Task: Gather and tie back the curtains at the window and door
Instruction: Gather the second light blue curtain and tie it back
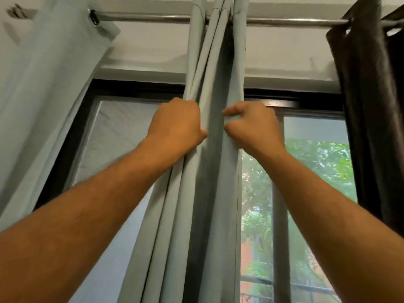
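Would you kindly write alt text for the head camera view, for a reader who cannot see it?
Both raised hands grip a bunched pale grey-green fabric curtain hanging from a metal curtain rod: the left hand on its left folds, the right hand pinching its right edge. A dark brown curtain hangs at right, with green trees beyond the black-framed window.

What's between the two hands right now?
In the head view, only the bunched grey-blue curtain: the left hand grips its left folds, the right hand pinches its right edge.

Green trees [323, 162] beyond the window pane [310, 215]
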